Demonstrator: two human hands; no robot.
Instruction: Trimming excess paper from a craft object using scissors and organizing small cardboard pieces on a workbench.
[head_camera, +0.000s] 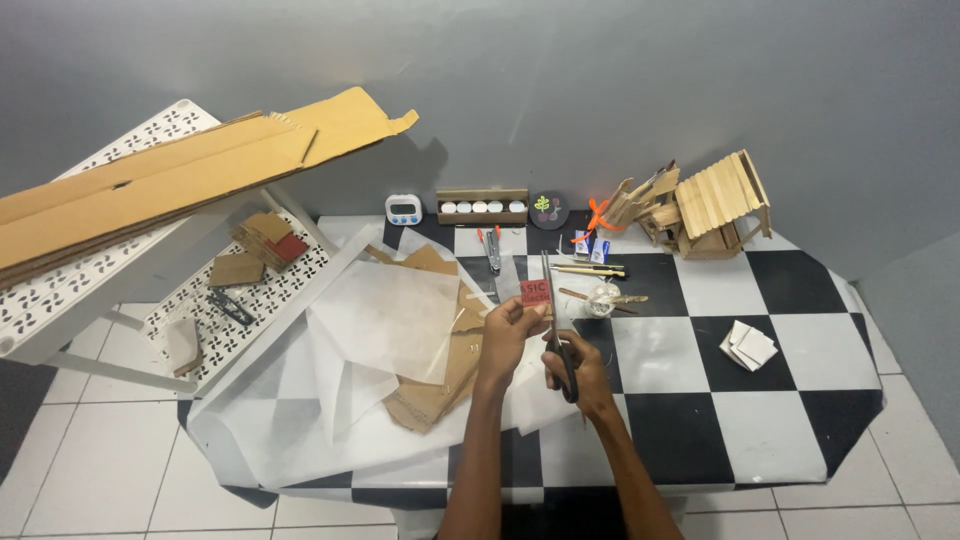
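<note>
Left hand (508, 322) pinches a small red card (535, 293) by its lower edge, held up over the desk (700, 400). Right hand (575, 372) is closed through the handles of the scissors (552, 320), blades pointing up and away, running along the card's right edge.

Risks, as judged:
- The card is small and the left fingertips sit close to the blades, so a nick looks possible if the card slides.
- The pinch is only at one edge, so the card may twist and the cut wander.
- An offcut could drop into the loose white paper (385, 320) and cardboard scraps (440, 390) below and get lost.
- The long cardboard box (170, 180) overhangs the white rack (100, 270), tilted; a bump might tip it.

Counts:
- 1 red card
- 1 scissors in hand
- 1 timer (402, 209)
- 1 tray of round pots (482, 207), five pots as far as I can tell
- 1 stick house (715, 205)
- 1 small stack of white squares (748, 345), number unclear
</note>
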